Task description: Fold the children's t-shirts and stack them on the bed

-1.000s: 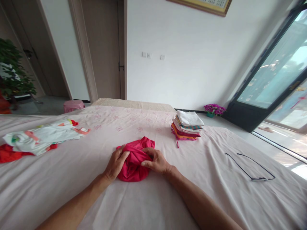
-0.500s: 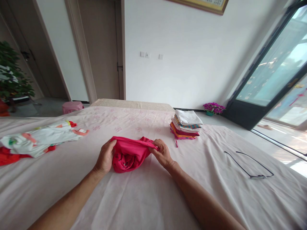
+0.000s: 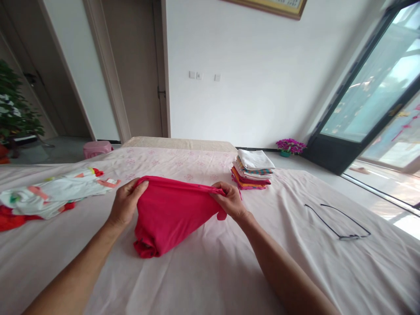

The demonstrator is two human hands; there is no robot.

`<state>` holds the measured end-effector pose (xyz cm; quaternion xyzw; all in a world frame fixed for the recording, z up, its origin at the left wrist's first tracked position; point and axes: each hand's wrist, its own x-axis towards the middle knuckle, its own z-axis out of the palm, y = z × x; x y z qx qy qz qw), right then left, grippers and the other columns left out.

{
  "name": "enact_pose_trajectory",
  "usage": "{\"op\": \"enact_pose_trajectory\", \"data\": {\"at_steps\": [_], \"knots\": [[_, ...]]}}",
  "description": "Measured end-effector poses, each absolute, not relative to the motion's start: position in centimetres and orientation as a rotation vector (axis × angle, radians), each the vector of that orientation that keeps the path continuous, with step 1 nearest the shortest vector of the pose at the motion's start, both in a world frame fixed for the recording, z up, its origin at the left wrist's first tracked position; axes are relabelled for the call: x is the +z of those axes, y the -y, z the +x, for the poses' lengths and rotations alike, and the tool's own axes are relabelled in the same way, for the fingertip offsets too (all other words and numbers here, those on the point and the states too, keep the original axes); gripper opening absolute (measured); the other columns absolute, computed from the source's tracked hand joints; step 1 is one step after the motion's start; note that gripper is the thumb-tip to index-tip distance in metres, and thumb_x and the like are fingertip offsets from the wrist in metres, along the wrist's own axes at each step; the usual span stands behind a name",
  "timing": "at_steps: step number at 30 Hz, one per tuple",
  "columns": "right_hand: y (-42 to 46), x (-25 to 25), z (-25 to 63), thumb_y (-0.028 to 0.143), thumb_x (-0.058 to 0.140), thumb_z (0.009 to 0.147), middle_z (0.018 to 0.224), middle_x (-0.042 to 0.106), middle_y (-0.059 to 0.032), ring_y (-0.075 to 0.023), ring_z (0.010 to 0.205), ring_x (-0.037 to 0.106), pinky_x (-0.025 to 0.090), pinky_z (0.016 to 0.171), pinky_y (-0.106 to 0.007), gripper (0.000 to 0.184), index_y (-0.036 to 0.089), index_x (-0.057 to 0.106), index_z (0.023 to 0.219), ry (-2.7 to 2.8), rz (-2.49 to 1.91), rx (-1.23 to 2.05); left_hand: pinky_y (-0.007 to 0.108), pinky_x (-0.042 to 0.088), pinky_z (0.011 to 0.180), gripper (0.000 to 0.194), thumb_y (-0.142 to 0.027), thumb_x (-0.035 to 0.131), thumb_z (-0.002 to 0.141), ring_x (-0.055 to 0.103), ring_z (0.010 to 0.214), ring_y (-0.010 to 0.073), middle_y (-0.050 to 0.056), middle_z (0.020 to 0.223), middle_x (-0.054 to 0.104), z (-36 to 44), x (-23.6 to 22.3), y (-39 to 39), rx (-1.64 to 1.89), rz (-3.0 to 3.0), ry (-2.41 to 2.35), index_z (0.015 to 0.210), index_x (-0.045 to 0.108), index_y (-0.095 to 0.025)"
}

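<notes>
A bright pink-red cloth garment [image 3: 170, 210] is stretched between my two hands, its upper edge pulled nearly straight. My left hand [image 3: 126, 201] pinches the upper left corner, thumb on top. At the other end, my right hand [image 3: 229, 199] grips the right end of that edge, and a small flap of the fabric hangs below its fingers. The lower part hangs down and bunches at the lower left, touching the bedsheet [image 3: 197, 280]. What kind of garment it is cannot be made out.
A stack of folded clothes [image 3: 252, 170] sits beyond my right hand. On the left lies a loose heap of white and red clothes [image 3: 55, 194]. Eyeglasses [image 3: 348, 227] rest on the sheet at the right. A pink stool [image 3: 97, 149] and purple flowers [image 3: 291, 146] stand farther off.
My hands have moved apart, the left one farther left. The garment between them has opened out from a bunched shape into a wider stretched sheet.
</notes>
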<state>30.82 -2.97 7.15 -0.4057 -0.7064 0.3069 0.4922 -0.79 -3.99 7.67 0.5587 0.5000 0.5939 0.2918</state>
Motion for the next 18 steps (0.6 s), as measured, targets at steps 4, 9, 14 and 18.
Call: {"op": "enact_pose_trajectory", "data": {"at_steps": [4, 9, 14, 18], "knots": [[3.0, 8.2, 31.7, 0.015, 0.055, 0.07, 0.075, 0.067, 0.0012, -0.0153, 0.068, 0.058, 0.034, 0.061, -0.024, 0.021, 0.022, 0.069, 0.085, 2.072, -1.269, 0.345, 0.024, 0.047, 0.064, 0.039, -0.057, 0.067, 0.076, 0.055, 0.068, 0.0156, -0.002, 0.069, 0.062, -2.6, 8.7, 3.9, 1.452, 1.592, -1.37, 0.077, 0.063, -0.018], [2.2, 7.0, 32.4, 0.016, 0.051, 0.075, 0.082, 0.072, -0.0019, -0.0176, 0.074, 0.061, 0.032, 0.061, -0.026, 0.021, 0.023, 0.07, 0.082, 2.028, -1.577, 0.095, 0.03, 0.055, 0.073, 0.047, -0.055, 0.078, 0.065, 0.067, 0.085, 0.0244, 0.003, 0.085, 0.074, -3.1, 9.1, 4.0, 1.119, 1.437, -1.271, 0.096, 0.071, -0.02], [0.4, 4.7, 33.6, 0.014, 0.047, 0.077, 0.093, 0.074, -0.0018, -0.0184, 0.085, 0.065, 0.042, 0.073, -0.026, 0.034, 0.024, 0.072, 0.096, 1.822, -1.548, 0.283, 0.037, 0.056, 0.083, 0.038, -0.042, 0.083, 0.055, 0.07, 0.09, 0.0295, 0.005, 0.084, 0.076, -2.8, 8.8, 5.1, 0.55, 1.483, -1.132, 0.086, 0.074, -0.021], [-0.4, 4.7, 34.2, 0.018, 0.048, 0.075, 0.097, 0.073, -0.0036, -0.0199, 0.092, 0.065, 0.048, 0.081, -0.029, 0.033, 0.02, 0.072, 0.098, 1.559, -1.345, 0.519, 0.033, 0.056, 0.063, 0.026, -0.041, 0.079, 0.049, 0.069, 0.074, 0.029, 0.0, 0.068, 0.072, -2.7, 8.7, 5.8, 0.356, 1.607, -1.246, 0.066, 0.071, -0.022]]}}
